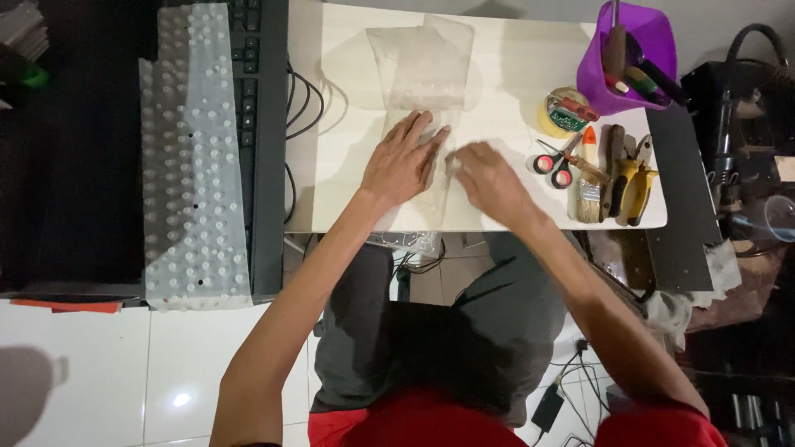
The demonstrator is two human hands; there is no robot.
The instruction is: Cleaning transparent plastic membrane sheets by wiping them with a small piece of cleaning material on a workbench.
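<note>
Head view. A clear plastic sheet (421,74) lies on the pale bench (348,165), its long axis running from the far edge toward the person. The left hand (403,161) rests flat on its near end, fingers spread and pointing away. The right hand (489,178), just beside, is loosely curled; it appears to pinch the sheet's edge, though the blur hides this. Scissors (553,163) lie to the right.

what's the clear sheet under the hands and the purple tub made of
Clear sheet: looks like thin soft plastic film, see-through and slightly glossy, with creases. Purple tub: seems rigid translucent plastic, since the tools inside show through its wall.
</note>
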